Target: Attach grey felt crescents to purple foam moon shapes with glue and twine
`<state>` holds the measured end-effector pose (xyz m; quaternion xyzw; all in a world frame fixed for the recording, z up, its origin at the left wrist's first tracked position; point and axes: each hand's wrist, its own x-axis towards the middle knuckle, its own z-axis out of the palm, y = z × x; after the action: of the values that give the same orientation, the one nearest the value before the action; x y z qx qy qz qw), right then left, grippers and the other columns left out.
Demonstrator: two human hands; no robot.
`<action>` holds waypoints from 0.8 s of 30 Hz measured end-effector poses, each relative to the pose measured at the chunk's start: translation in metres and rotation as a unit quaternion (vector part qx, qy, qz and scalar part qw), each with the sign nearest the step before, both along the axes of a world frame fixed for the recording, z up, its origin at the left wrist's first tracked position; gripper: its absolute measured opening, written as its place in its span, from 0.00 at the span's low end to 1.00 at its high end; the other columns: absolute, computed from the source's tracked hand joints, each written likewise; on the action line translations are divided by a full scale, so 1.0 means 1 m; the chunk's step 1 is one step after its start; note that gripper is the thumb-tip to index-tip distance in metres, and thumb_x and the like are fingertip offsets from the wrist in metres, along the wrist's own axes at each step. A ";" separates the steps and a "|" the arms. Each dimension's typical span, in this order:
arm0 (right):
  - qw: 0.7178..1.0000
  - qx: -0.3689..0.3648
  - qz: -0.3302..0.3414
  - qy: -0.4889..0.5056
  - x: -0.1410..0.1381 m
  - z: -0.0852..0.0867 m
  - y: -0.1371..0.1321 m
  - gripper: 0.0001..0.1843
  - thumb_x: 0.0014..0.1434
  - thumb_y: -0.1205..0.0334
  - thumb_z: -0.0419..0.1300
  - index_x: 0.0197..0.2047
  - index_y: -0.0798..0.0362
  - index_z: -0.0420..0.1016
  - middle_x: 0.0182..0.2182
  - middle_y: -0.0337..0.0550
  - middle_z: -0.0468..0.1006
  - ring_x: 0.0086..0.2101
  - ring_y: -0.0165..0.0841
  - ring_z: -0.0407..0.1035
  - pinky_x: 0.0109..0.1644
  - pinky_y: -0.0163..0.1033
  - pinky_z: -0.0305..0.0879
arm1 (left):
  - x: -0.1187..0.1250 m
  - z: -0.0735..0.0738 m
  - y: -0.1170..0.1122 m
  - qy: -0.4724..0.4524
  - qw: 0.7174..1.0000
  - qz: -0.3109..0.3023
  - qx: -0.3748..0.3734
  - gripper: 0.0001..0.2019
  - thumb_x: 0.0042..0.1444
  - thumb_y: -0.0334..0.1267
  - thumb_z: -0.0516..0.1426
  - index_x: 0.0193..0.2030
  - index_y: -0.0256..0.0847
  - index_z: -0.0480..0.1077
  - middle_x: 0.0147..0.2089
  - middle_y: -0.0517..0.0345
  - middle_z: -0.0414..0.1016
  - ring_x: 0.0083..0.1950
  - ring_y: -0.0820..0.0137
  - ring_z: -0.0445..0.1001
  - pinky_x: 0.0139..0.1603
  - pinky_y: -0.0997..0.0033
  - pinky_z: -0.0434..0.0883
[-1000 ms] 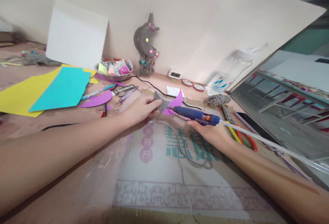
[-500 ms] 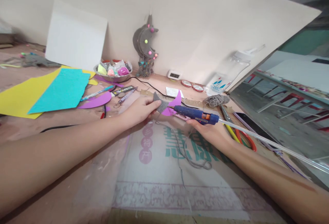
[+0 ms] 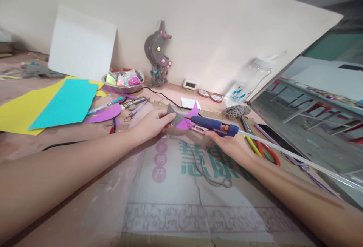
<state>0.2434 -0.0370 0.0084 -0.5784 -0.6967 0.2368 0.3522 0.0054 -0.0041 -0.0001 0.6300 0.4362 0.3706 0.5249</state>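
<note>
My left hand (image 3: pixel 154 123) is closed, pinching a purple paper crescent (image 3: pixel 193 111) by its grey part (image 3: pixel 176 118), which looks wrapped in yarn. In my right hand (image 3: pixel 219 140) lies a blue hot glue gun (image 3: pixel 214 124), and a long clear glue stick (image 3: pixel 286 152) juts from its back. The gun's nozzle points left, at or very near the line where grey meets purple. Most of my right fingers are hidden behind the gun. A loose grey strand (image 3: pixel 202 167) hangs below the crescent onto the printed board (image 3: pixel 167 190).
Right of my hands are a ball of grey yarn (image 3: pixel 236 111), scissors (image 3: pixel 266 150), a phone (image 3: pixel 279 141) and a clear bottle (image 3: pixel 249 81). At left lie yellow (image 3: pixel 19 107) and turquoise sheets (image 3: pixel 65 103). A bowl (image 3: pixel 115 88) and a hanging moon ornament (image 3: pixel 154 48) are behind.
The view has shifted slightly, so the surroundings sit a little further left and lower. Both hands keep their grips, with the nozzle still at the crescent.
</note>
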 end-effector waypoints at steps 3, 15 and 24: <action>1.000 0.006 -0.010 -0.009 -0.001 0.002 0.000 0.18 0.49 0.50 0.62 0.38 0.53 0.79 0.39 0.44 0.81 0.44 0.44 0.74 0.54 0.50 0.68 | 0.000 -0.001 0.001 0.013 1.000 0.002 0.009 0.19 0.56 0.48 0.52 0.22 0.38 0.58 0.17 0.67 0.57 0.17 0.81 0.56 0.18 0.79 0.54; 0.999 -0.002 -0.035 -0.016 -0.002 0.002 0.001 0.17 0.49 0.51 0.62 0.39 0.53 0.78 0.38 0.43 0.81 0.43 0.44 0.74 0.52 0.50 0.69 | 0.000 0.001 0.000 0.061 0.998 -0.001 0.034 0.19 0.57 0.48 0.50 0.21 0.38 0.57 0.17 0.66 0.57 0.18 0.79 0.57 0.20 0.78 0.55; 0.999 0.015 -0.031 0.001 -0.004 0.002 0.000 0.15 0.47 0.51 0.63 0.35 0.50 0.78 0.35 0.40 0.81 0.39 0.43 0.75 0.48 0.49 0.71 | -0.002 -0.002 0.001 0.037 0.999 -0.009 0.015 0.18 0.57 0.49 0.50 0.23 0.39 0.57 0.17 0.67 0.57 0.18 0.79 0.56 0.20 0.78 0.54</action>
<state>0.2390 -0.0367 0.0103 -0.5941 -0.6815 0.2155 0.3691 0.0037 -0.0030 -0.0020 0.6548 0.4443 0.3487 0.5022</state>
